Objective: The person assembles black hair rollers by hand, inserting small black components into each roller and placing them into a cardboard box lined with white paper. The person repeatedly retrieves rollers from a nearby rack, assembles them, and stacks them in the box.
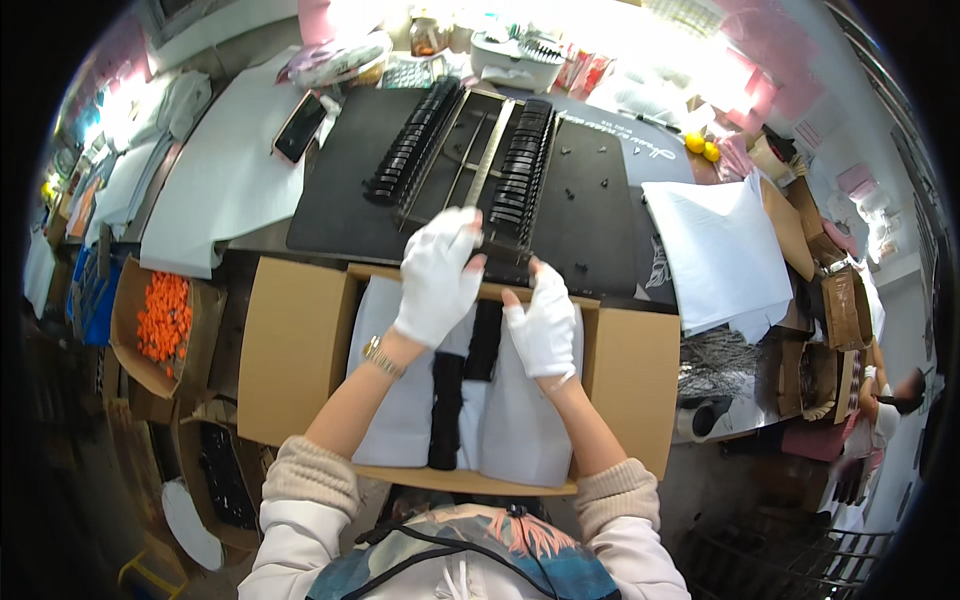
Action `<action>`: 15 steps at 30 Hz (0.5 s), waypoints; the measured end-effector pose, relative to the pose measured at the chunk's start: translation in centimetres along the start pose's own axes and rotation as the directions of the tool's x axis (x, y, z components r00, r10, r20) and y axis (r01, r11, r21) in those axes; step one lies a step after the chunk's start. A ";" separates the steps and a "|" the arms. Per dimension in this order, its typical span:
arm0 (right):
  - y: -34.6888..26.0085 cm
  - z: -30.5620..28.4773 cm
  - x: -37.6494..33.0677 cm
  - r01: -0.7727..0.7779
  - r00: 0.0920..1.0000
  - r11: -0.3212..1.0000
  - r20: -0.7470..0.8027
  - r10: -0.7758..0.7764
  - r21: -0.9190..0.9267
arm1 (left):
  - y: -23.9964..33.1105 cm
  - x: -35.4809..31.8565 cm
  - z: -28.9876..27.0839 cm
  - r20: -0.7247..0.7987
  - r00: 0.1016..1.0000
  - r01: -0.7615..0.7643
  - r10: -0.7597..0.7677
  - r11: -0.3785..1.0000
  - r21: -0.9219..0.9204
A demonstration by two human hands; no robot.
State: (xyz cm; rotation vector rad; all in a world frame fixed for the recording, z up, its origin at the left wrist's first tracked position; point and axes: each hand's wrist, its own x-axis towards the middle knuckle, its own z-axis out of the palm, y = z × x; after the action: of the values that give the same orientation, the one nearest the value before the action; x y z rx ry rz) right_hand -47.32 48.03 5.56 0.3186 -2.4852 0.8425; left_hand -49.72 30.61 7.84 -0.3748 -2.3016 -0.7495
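Observation:
My left hand (pixel 440 275), in a white glove with bare fingertips, is closed at the near end of a metal frame (pixel 487 150). Its thumb and fingers pinch one end of a small dark piece (pixel 506 253), whose kind I cannot make out. The gloved right hand (pixel 545 325) grips the other end with its index fingertip and thumb. Along the frame's sides run two rows of black curved plastic clips, a left row (pixel 415 145) and a right row (pixel 522 170). Beneath my wrists stands an opened cardboard box (pixel 630 375) lined with white foam sheets (pixel 525 420), with black bundles (pixel 446 410) between them.
The frame rests on a black mat (pixel 345 190) with several small black bits. A phone (pixel 298 128) lies at the left. White sheets (pixel 715 245) are stacked at the right. Orange pieces (pixel 165 320) fill a carton (pixel 125 320) at the left. Another person (pixel 865 430) is far right.

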 end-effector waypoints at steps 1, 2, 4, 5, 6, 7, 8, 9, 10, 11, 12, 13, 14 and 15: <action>0.3 1.1 1.9 -0.108 0.993 0.994 0.053 0.106 0.035 | 0.0 3.0 1.9 -0.072 0.996 -0.051 0.054 0.998 0.048; 0.6 2.2 3.5 -0.160 0.986 0.985 0.060 0.156 0.069 | 0.1 5.2 3.8 -0.163 0.983 -0.066 0.081 0.993 0.098; 1.6 3.8 5.9 -0.522 0.839 0.797 0.351 0.416 0.303 | 0.1 7.3 6.6 0.210 0.969 0.137 -0.127 0.990 -0.033; 2.2 4.2 6.4 -0.601 0.783 0.738 0.410 0.467 0.308 | 0.5 7.1 7.7 0.228 0.937 0.350 -0.266 0.742 -0.571; 2.7 4.6 7.0 -0.644 0.754 0.682 0.439 0.489 0.346 | 0.4 6.9 8.5 0.219 0.958 0.279 -0.188 0.795 -0.539; 2.8 5.1 7.4 -0.627 0.776 0.655 0.409 0.480 0.422 | 0.2 7.1 9.4 0.181 0.968 0.249 -0.173 0.745 -0.619; 3.0 5.2 7.7 -0.630 0.776 0.580 0.413 0.476 0.515 | -0.3 6.8 9.8 0.230 0.952 0.306 -0.203 0.681 -0.665; 3.1 5.4 7.7 -0.616 0.788 0.594 0.412 0.458 0.517 | -0.6 7.9 11.6 0.176 0.942 0.320 -0.285 0.607 -0.727; 3.2 5.5 7.9 -0.649 0.760 0.579 0.437 0.481 0.493 | -1.5 9.5 13.3 0.169 0.954 0.301 -0.249 0.753 -0.585; 3.1 5.6 7.8 -0.644 0.761 0.661 0.408 0.504 0.385 | -2.6 11.4 15.2 0.120 0.976 0.214 -0.180 0.887 -0.408; 3.1 5.7 7.9 -0.666 0.740 0.666 0.409 0.534 0.335 | -3.8 13.7 17.3 0.071 0.993 0.104 -0.091 0.972 -0.212; 3.0 5.8 7.8 -0.676 0.730 0.674 0.402 0.553 0.299 | -5.3 16.3 19.4 0.050 0.997 0.062 -0.054 0.985 -0.161; 3.0 5.9 7.8 -0.681 0.721 0.683 0.409 0.560 0.264 | -6.8 18.7 21.3 0.095 0.994 0.070 -0.060 0.992 -0.107; 3.0 6.0 7.8 -0.675 0.728 0.685 0.395 0.560 0.273 | -8.3 21.1 22.8 0.052 0.996 -0.073 0.072 0.997 0.025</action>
State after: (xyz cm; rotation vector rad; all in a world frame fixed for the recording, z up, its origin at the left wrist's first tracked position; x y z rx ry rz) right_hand -57.26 46.19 3.99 -0.3548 -2.6919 1.7114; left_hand -80.60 39.15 5.04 -0.4671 -2.3301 -0.6791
